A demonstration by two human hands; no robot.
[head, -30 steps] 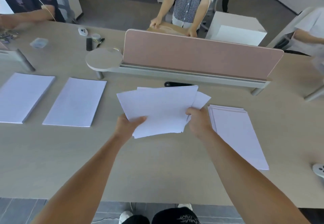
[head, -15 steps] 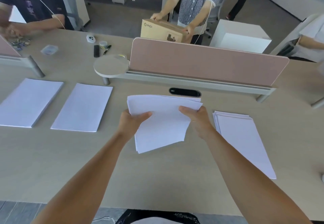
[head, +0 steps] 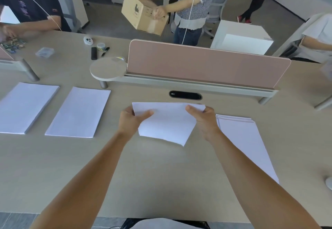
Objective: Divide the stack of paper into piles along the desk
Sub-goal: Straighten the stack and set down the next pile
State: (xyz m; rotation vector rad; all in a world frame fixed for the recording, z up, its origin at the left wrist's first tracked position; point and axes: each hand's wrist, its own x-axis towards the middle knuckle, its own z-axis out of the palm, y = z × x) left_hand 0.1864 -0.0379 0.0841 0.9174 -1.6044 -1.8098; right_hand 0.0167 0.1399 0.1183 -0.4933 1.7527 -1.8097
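both hands [head: 130, 121] [head: 204, 119] grip sheaf [head: 166, 123] | edges seemingly squared

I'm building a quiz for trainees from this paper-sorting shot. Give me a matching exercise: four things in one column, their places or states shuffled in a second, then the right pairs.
Things
1. sheaf of paper
2. thick paper pile
3. uneven paper pile
4. cardboard box

Places or states
a. far left on the desk
b. carried beyond the pink divider
c. gripped by the left hand and the right hand
d. lying just right of the right hand

Pairs: 1-c, 2-a, 3-d, 4-b
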